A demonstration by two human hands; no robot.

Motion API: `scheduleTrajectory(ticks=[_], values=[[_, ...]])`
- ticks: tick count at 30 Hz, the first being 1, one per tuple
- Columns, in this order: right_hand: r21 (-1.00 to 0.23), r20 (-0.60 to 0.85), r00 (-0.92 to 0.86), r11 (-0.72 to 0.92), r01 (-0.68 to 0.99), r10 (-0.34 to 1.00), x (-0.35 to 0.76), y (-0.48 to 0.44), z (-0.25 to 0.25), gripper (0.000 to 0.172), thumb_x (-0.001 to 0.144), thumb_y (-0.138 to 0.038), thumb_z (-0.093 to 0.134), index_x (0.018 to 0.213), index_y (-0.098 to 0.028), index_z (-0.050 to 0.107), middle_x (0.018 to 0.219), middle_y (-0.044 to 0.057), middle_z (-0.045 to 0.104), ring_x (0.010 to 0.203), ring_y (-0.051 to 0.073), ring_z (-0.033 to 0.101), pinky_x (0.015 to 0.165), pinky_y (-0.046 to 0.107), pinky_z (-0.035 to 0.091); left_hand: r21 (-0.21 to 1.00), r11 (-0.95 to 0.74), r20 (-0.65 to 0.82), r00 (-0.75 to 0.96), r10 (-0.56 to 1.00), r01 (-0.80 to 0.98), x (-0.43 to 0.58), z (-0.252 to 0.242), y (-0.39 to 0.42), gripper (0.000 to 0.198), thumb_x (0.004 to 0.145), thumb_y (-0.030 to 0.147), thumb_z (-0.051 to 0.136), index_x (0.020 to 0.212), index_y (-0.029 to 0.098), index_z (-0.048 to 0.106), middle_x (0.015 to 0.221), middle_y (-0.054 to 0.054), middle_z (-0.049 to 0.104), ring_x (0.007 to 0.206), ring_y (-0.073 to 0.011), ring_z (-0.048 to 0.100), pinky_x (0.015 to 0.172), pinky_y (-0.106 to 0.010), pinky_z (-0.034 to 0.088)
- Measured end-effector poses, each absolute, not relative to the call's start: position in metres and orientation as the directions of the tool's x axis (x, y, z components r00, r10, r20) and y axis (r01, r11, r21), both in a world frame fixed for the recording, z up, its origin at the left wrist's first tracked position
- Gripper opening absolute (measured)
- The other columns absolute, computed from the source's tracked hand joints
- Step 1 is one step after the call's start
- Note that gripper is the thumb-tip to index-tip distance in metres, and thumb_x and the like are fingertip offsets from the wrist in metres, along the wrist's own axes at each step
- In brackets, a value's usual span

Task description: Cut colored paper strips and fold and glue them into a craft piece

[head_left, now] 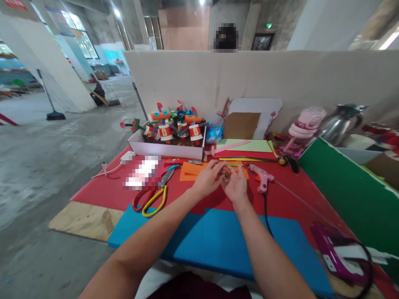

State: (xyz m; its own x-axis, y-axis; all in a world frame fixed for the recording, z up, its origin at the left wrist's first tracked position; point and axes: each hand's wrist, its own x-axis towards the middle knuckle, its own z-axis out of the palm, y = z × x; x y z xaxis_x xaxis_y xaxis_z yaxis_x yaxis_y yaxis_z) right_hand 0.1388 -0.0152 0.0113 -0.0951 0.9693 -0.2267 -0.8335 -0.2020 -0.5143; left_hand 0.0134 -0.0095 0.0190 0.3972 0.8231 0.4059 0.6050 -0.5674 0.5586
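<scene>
My left hand (207, 179) and my right hand (237, 187) meet over the middle of the table. Between their fingers is a small striped thing (225, 171), dark and yellowish, perhaps coiled; it is too small to name. The left fingers close on it from above, while the right palm faces up with its fingers curled round it. Orange paper (188, 171) lies under the hands. Just right of them rests a pink glue gun (264, 178), its black cord running towards me. Scissors (167, 177) with one red and one yellow handle lie to the left.
A white box (168, 150) at the back left holds several paper-cup figures (166, 132) with coiled necks. Further right stand a pink bottle (304, 128), a metal jug (338, 124) and a green panel (346, 195). A purple device (339, 253) sits near right. A person's head (226, 37) shows beyond the partition.
</scene>
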Motion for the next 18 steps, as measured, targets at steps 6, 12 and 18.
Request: scheduleTrajectory(ticks=[6,12,18], values=[[-0.579,-0.242,-0.096,-0.223,-0.785,0.966,0.128,-0.015,0.009,0.045,0.096,-0.045,0.030,0.091,-0.017,0.064,0.076,0.002,0.069,0.065,0.012,0.064,0.056,0.020,0.050,0.579,-0.641,0.480,0.426,0.767,0.503,0.017,-0.006,-0.006,0.037,0.083,0.007,0.045,0.116,0.018,0.056,0.121,-0.011,0.055,0.116,-0.0198,0.052,0.100,-0.037,0.045],[-0.616,-0.233,-0.120,-0.241,-0.750,0.965,0.123,-0.018,0.013,0.037,0.093,-0.046,0.039,0.098,-0.021,0.065,0.079,0.000,0.069,0.073,0.013,0.065,0.066,0.023,0.052,0.555,-0.620,0.427,0.450,0.784,0.555,0.015,-0.006,-0.003,0.029,0.083,0.006,0.045,0.104,0.017,0.061,0.105,-0.009,0.061,0.098,-0.0169,0.059,0.088,-0.029,0.049],[-0.668,-0.261,-0.134,-0.279,-0.690,0.956,0.126,-0.017,0.011,0.036,0.094,-0.045,0.040,0.104,-0.021,0.065,0.069,-0.003,0.066,0.056,0.009,0.056,0.054,0.018,0.046,0.522,-0.598,0.407,0.439,0.801,0.608,0.010,-0.005,-0.004,0.029,0.084,0.007,0.044,0.103,0.018,0.063,0.098,-0.008,0.062,0.089,-0.0158,0.060,0.078,-0.026,0.050]])
